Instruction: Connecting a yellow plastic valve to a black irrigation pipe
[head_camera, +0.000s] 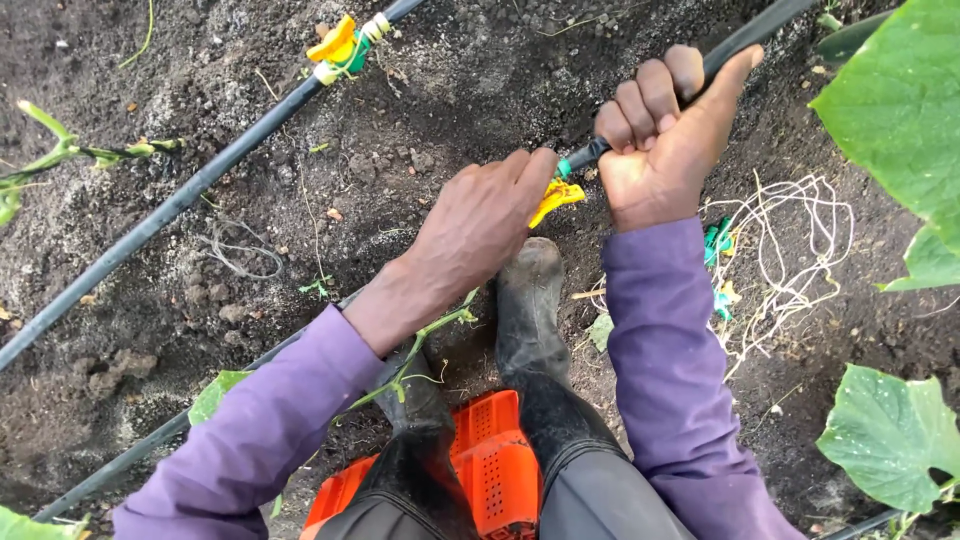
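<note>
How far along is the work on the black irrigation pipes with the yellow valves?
Looks done: the far black pipe already carries its yellow valve. In hand: right hand grips the near black pipe; left hand touches its yellow valve. Whether it is seated, I cannot tell.

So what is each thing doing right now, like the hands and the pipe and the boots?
right hand: fist shut around the black pipe
black pipe: lifted off the soil
left hand: fingers on the yellow clip
yellow clip: fixed on the pipe's end
boots: muddy, standing on soil
orange crate: under the legs
</note>
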